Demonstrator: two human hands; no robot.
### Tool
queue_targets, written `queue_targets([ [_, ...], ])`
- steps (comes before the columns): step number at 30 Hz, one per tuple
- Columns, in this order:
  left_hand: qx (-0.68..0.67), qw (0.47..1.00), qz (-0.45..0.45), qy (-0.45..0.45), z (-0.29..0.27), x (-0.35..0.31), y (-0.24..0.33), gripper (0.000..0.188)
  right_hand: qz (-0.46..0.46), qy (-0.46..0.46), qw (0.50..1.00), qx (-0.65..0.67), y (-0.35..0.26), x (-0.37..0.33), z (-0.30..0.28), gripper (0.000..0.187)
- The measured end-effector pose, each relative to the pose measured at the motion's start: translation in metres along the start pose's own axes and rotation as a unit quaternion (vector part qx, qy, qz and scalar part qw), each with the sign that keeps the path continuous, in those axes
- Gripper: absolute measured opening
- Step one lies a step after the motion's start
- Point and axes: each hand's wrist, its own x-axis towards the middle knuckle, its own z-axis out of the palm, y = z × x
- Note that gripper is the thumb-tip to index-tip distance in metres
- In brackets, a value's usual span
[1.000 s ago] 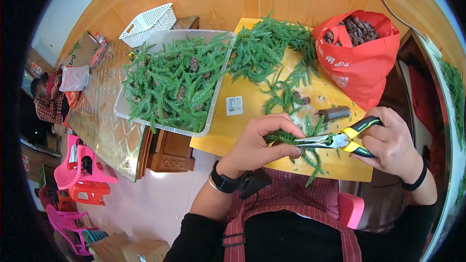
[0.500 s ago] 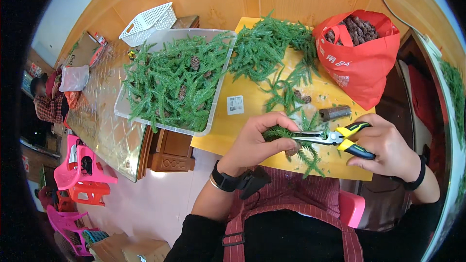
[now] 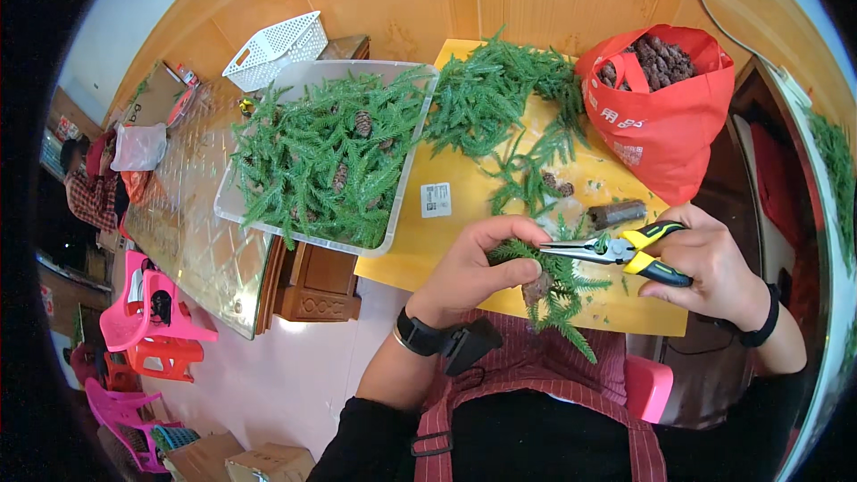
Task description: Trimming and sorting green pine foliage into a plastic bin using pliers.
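My left hand is closed on a green artificial pine sprig, pinching it between thumb and fingers. A brown pine cone sits among its needles, just below my thumb. My right hand grips the yellow-and-black handles of a pair of long-nose pliers. The pliers' jaws point left and lie over the top of the sprig, their tips close to my left fingertips. Whether they clamp anything there I cannot tell. Just beyond the pliers lies a dark brown cylinder on the yellow table.
A clear plastic bin full of green sprigs and cones stands to the left. Loose sprigs are heaped at the back, near a red bag of pine cones. A white label and small cones lie on the table.
The sprig has tilted lower, and its cone shows more clearly below my thumb. The pliers' jaws have shifted slightly, now over the sprig's top. Both hands keep their holds.
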Motion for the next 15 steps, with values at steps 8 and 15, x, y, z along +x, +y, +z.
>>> queue_targets([
  [8, 0.018, 1.000, 0.005, -0.001, 0.000, 0.000, 0.002, 0.021, -0.030, 0.034, 0.999, -0.020, 0.001, 0.004, 0.002, 0.025],
  [15, 0.113, 0.993, 0.017, 0.009, 0.007, 0.002, 0.013, 0.014, -0.032, 0.038, 0.997, -0.051, -0.003, 0.001, -0.004, 0.025],
])
